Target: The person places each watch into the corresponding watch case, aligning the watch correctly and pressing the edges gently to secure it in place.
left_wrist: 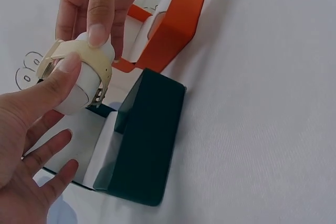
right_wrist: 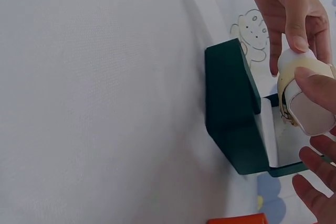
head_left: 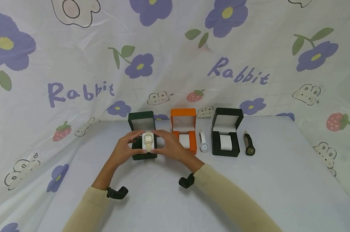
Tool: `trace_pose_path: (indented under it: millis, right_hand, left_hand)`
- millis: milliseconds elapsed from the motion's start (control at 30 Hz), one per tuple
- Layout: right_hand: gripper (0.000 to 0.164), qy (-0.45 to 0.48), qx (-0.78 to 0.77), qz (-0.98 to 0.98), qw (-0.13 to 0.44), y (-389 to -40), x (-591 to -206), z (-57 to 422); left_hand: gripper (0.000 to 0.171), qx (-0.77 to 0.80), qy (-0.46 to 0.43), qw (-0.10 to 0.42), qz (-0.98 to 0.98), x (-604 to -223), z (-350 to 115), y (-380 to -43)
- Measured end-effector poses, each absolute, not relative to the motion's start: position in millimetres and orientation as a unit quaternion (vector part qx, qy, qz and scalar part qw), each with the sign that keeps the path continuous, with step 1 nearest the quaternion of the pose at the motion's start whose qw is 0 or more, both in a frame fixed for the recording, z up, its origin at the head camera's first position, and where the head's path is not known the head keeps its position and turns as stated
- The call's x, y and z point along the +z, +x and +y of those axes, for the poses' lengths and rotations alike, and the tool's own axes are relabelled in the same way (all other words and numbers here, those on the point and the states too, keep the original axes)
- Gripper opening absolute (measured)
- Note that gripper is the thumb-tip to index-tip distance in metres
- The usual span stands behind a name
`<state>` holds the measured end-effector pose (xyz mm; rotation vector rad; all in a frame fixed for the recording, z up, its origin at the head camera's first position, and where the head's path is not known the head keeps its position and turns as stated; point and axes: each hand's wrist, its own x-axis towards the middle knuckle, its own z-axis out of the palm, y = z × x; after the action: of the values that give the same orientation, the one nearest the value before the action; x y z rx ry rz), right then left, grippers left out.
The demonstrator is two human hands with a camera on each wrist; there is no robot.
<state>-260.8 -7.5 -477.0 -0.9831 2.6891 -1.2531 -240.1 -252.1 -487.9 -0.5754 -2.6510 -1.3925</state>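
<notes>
Flowery cloth [head_left: 169,45] hangs behind a white table [head_left: 157,199]. Near its back edge, toward the left corner, sits a green box [head_left: 141,115]. Over it, left hand [head_left: 123,150] and right hand [head_left: 171,146] pinch a pillow [left_wrist: 88,84] wearing a watch [head_left: 148,139]: probably light, squishy; best held by its ends, sparing the watch.

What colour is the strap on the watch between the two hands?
The strap is pale yellow; the left wrist view shows it best.
</notes>
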Motion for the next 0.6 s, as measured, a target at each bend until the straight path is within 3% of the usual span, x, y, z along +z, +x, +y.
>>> trace_pose_path:
  millis: [600]
  right_hand:
    - [0.081,-0.295,-0.367,0.882,0.016,-273,-495,-29]
  left_hand:
    - [0.078,-0.452,-0.158,0.037,-0.877,-506,-272,-249]
